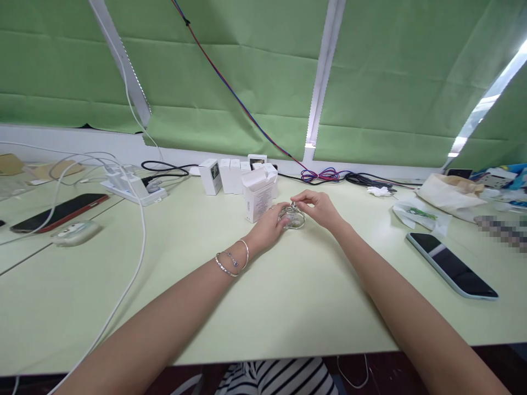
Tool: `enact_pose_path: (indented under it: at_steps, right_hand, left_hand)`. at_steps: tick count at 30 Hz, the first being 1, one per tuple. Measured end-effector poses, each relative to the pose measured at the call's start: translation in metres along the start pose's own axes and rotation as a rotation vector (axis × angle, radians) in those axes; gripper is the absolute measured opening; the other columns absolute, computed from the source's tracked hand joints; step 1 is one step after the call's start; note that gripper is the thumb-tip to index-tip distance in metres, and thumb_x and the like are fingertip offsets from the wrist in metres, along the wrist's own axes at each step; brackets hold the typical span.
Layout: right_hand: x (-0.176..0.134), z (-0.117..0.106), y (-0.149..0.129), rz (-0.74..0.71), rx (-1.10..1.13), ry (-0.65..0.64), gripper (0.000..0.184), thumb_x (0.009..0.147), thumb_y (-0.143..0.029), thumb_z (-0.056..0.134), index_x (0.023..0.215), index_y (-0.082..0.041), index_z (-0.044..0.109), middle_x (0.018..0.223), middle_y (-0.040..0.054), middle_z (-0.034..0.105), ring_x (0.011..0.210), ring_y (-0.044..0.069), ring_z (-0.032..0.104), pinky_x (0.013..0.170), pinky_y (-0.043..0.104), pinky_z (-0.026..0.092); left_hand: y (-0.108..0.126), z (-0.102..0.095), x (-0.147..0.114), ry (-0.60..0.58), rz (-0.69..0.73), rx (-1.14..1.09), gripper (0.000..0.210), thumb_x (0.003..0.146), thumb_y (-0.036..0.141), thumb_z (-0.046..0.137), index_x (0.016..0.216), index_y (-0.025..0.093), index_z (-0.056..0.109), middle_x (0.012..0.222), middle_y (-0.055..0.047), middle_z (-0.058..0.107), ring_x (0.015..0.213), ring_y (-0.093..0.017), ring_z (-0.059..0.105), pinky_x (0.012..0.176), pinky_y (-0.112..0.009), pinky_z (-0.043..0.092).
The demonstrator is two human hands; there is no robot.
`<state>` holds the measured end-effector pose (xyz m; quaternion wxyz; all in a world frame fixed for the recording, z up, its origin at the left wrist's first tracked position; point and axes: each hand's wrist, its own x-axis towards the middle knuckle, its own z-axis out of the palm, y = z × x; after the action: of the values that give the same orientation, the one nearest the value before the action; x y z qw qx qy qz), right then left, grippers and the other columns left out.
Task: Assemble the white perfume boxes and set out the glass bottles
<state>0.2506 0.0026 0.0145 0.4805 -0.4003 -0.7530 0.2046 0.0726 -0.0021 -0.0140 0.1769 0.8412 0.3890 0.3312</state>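
Observation:
A small, clear, rounded glass bottle [295, 219] stands on the table in front of me. My left hand [272, 224] is closed round its left side. My right hand [317, 207] pinches the small silvery piece [293, 205] at the bottle's neck; whether that piece is loose or attached I cannot tell. Just behind my left hand stands a white printed box [256, 198] with its top flaps raised. Two silver bracelets sit on my left wrist.
Several small white boxes [230, 176] stand at the back. At the left are a power strip [142, 193], a dark phone [61, 213] and a white cable [142, 236]. To the right lie another phone [453, 266], a plastic bag [422, 216] and bundled wires [364, 180].

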Motion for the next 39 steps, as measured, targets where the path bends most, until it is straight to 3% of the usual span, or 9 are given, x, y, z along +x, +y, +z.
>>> enact_pose_path:
  at_steps: [9, 18, 25, 34, 39]
  right_hand:
    - [0.0013, -0.0010, 0.0010, 0.063, 0.045, -0.021, 0.016, 0.073, -0.022, 0.056, 0.082, -0.018, 0.068, 0.085, 0.0041, 0.072, 0.078, 0.017, 0.067, 0.075, 0.032, 0.054]
    - [0.0014, -0.0012, -0.0037, 0.005, -0.029, -0.010, 0.017, 0.072, -0.018, 0.055, 0.082, -0.017, 0.068, 0.085, 0.0040, 0.071, 0.080, 0.017, 0.066, 0.081, 0.033, 0.052]
    - [0.0013, -0.0017, -0.0002, 0.107, 0.091, -0.037, 0.014, 0.072, -0.022, 0.058, 0.081, -0.017, 0.067, 0.087, 0.0041, 0.072, 0.078, 0.017, 0.067, 0.075, 0.032, 0.054]
    - [0.0013, -0.0002, -0.0061, 0.002, -0.052, -0.002, 0.017, 0.071, -0.017, 0.054, 0.080, -0.018, 0.068, 0.084, 0.0040, 0.071, 0.077, 0.017, 0.066, 0.078, 0.033, 0.053]
    - [0.0017, -0.0008, -0.0006, 0.108, 0.096, -0.032, 0.014, 0.071, -0.024, 0.059, 0.080, -0.017, 0.067, 0.086, 0.0058, 0.071, 0.078, 0.018, 0.067, 0.075, 0.034, 0.053]
  left_hand:
    - [-0.0011, 0.0008, 0.0007, 0.003, 0.007, 0.021, 0.039, 0.085, 0.017, 0.046, 0.124, 0.016, 0.040, 0.115, -0.009, 0.057, 0.099, -0.021, 0.055, 0.090, -0.037, 0.042]
    - [-0.0005, 0.0003, 0.0003, -0.003, -0.001, 0.002, 0.039, 0.085, 0.017, 0.045, 0.124, 0.017, 0.040, 0.115, -0.008, 0.057, 0.098, -0.020, 0.055, 0.089, -0.037, 0.042]
    - [-0.0023, 0.0012, 0.0002, 0.002, 0.007, 0.016, 0.039, 0.085, 0.019, 0.045, 0.124, 0.018, 0.040, 0.113, -0.008, 0.057, 0.098, -0.021, 0.055, 0.088, -0.038, 0.042]
    - [-0.0018, 0.0007, 0.0001, -0.005, 0.009, 0.000, 0.039, 0.085, 0.018, 0.044, 0.124, 0.017, 0.039, 0.115, -0.008, 0.057, 0.096, -0.020, 0.056, 0.088, -0.037, 0.043]
    - [-0.0036, 0.0014, 0.0004, 0.005, 0.022, 0.010, 0.039, 0.085, 0.018, 0.045, 0.124, 0.018, 0.040, 0.113, -0.008, 0.057, 0.098, -0.021, 0.055, 0.088, -0.037, 0.042]
